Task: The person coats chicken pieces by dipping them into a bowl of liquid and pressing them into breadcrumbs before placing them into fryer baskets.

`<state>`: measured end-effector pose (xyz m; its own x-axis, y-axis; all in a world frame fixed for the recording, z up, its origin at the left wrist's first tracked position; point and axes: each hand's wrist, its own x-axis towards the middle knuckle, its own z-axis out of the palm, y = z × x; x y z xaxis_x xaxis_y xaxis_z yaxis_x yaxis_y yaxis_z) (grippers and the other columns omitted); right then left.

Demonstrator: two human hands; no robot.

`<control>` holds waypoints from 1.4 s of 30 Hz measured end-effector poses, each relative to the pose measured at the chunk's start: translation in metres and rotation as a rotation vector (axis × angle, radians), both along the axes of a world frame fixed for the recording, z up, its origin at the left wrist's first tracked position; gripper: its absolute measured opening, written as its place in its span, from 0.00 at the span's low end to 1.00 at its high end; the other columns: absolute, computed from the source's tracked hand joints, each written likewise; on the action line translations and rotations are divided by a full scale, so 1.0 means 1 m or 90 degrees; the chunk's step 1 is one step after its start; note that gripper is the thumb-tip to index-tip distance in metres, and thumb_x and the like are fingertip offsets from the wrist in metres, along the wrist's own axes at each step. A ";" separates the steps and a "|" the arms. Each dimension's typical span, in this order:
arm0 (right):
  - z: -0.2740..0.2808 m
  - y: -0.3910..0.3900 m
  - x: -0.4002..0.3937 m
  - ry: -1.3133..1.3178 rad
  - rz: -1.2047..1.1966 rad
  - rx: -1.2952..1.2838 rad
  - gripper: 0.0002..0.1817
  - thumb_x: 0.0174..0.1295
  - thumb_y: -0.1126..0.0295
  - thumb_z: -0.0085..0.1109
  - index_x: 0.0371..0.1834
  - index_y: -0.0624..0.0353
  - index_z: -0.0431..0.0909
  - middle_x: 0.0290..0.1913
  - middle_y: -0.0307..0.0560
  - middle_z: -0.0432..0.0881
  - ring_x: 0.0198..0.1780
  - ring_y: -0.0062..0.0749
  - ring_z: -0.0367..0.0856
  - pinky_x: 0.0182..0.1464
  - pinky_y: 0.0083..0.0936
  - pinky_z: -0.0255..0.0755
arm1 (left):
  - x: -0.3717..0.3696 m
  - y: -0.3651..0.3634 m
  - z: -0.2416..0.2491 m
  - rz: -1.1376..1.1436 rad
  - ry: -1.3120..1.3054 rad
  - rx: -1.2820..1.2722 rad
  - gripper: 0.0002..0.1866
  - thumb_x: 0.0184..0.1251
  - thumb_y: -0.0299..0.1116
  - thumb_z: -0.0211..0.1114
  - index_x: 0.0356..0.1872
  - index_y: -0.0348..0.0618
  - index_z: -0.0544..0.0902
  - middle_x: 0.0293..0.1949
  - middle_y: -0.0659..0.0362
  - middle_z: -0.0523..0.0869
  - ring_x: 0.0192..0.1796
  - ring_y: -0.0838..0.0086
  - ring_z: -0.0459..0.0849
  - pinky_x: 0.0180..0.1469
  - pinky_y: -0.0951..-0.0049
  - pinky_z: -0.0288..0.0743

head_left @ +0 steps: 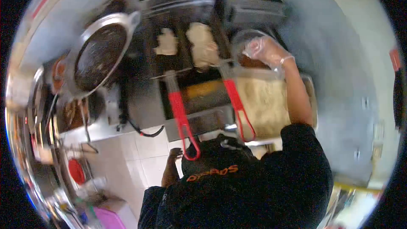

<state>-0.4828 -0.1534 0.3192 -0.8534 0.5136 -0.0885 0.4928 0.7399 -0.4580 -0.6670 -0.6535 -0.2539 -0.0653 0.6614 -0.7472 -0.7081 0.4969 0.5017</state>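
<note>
My right hand [265, 51], in a clear plastic glove, is over a round bowl [239, 40] at the upper right. Its fingers look curled together; a pinkish patch shows at the fingertips, but blur hides what they hold. Below that hand is a wide tray of pale flour-like powder [260, 101]. Two fryer baskets with red handles, the left handle [178, 110] and the right handle [233, 97], hang over a fryer. Pale coated pieces [203, 44] lie in the baskets. My left hand [175, 153] hangs low beside my body, dark and blurred, touching nothing visible.
A large round metal strainer [101, 57] stands at the left beside the fryer [199, 95]. A black cord or hose [144, 132] hangs over the counter's front edge. Tiled floor [144, 157], a red round item [76, 171] and a purple item [109, 217] lie lower left.
</note>
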 end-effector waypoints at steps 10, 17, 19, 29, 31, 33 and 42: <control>-0.097 0.021 0.306 -0.204 -0.346 0.332 0.18 0.45 0.67 0.59 0.42 0.58 0.76 0.39 0.42 0.80 0.40 0.31 0.76 0.45 0.25 0.69 | -0.010 0.093 0.054 -0.263 0.158 0.002 0.18 0.62 0.43 0.48 0.51 0.49 0.71 0.44 0.60 0.80 0.44 0.71 0.79 0.42 0.67 0.73; -0.245 0.032 0.368 -0.071 -0.672 0.277 0.28 0.39 0.57 0.67 0.44 0.58 0.75 0.40 0.49 0.80 0.44 0.40 0.77 0.48 0.29 0.69 | 0.026 0.101 -0.015 -0.297 0.141 -0.042 0.17 0.58 0.44 0.53 0.46 0.50 0.75 0.40 0.63 0.80 0.38 0.72 0.77 0.38 0.69 0.69; -0.317 0.058 0.394 -0.005 -0.792 0.237 0.30 0.38 0.55 0.67 0.45 0.58 0.74 0.40 0.51 0.80 0.45 0.42 0.77 0.48 0.30 0.69 | 0.029 0.095 -0.015 -0.309 0.162 -0.034 0.18 0.57 0.45 0.53 0.46 0.50 0.75 0.39 0.63 0.81 0.38 0.72 0.77 0.39 0.68 0.69; -0.174 0.010 0.326 -0.013 -0.427 0.435 0.26 0.45 0.52 0.61 0.44 0.58 0.75 0.40 0.49 0.79 0.43 0.39 0.77 0.44 0.28 0.69 | 0.030 0.076 0.025 -0.261 0.156 -0.075 0.18 0.57 0.45 0.55 0.46 0.50 0.76 0.37 0.63 0.81 0.37 0.72 0.77 0.39 0.67 0.70; -0.125 0.008 0.305 -0.034 -0.462 0.176 0.19 0.48 0.55 0.60 0.36 0.59 0.78 0.35 0.48 0.80 0.40 0.37 0.76 0.41 0.27 0.69 | 0.026 0.070 0.011 -0.261 0.170 -0.081 0.17 0.57 0.45 0.55 0.46 0.50 0.76 0.37 0.63 0.81 0.37 0.72 0.77 0.38 0.66 0.70; -0.140 0.037 0.306 -0.041 -0.488 0.168 0.18 0.49 0.54 0.59 0.33 0.58 0.79 0.33 0.49 0.80 0.37 0.39 0.77 0.40 0.29 0.70 | 0.027 0.071 0.002 -0.248 0.172 -0.119 0.17 0.56 0.45 0.57 0.44 0.51 0.76 0.37 0.62 0.80 0.36 0.72 0.77 0.38 0.66 0.70; -0.220 0.093 0.309 -0.189 -0.408 0.230 0.22 0.43 0.60 0.63 0.41 0.58 0.76 0.41 0.50 0.79 0.42 0.41 0.77 0.44 0.31 0.71 | 0.034 0.065 -0.002 -0.192 0.143 -0.111 0.13 0.55 0.42 0.57 0.40 0.50 0.79 0.33 0.61 0.81 0.32 0.73 0.77 0.31 0.69 0.70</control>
<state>-0.1740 -0.0603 0.0995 -0.3490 0.9371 0.0000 0.9368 0.3489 -0.0271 -0.6329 -0.5885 -0.2557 -0.0618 0.5405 -0.8390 -0.4008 0.7564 0.5169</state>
